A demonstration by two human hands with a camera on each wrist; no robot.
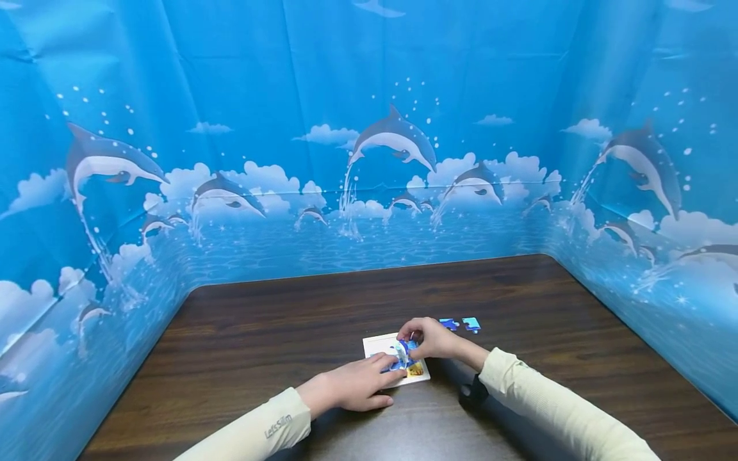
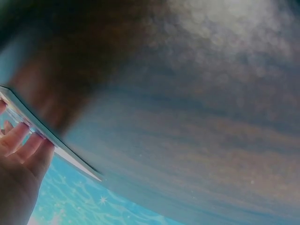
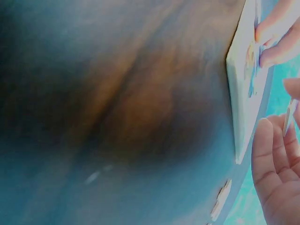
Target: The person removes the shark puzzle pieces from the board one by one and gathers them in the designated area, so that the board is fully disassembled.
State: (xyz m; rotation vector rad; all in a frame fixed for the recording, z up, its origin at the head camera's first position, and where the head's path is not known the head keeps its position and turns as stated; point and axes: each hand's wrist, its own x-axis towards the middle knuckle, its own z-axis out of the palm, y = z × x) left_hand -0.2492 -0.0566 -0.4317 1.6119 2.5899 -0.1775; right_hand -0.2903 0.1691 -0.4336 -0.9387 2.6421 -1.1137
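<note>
A small white-framed jigsaw board (image 1: 375, 343) lies on the table, with blue pieces and a yellowish patch inside it. My left hand (image 1: 359, 384) rests on the board's near left part, fingers extended; the left wrist view shows those fingers (image 2: 33, 149) along its edge. Over the board's right side, my right hand (image 1: 436, 339) pinches a jigsaw piece (image 1: 401, 349). From the right wrist, that piece (image 3: 289, 116) appears edge-on between thumb and fingers, tilted and raised off the board. The fingers partly hide the picture.
Two loose blue jigsaw pieces, one (image 1: 471, 324) beside the other (image 1: 449, 324), lie just beyond my right hand. A dark wood table (image 1: 259, 333) is bordered by a blue dolphin-print curtain (image 1: 259, 243) at the back and sides.
</note>
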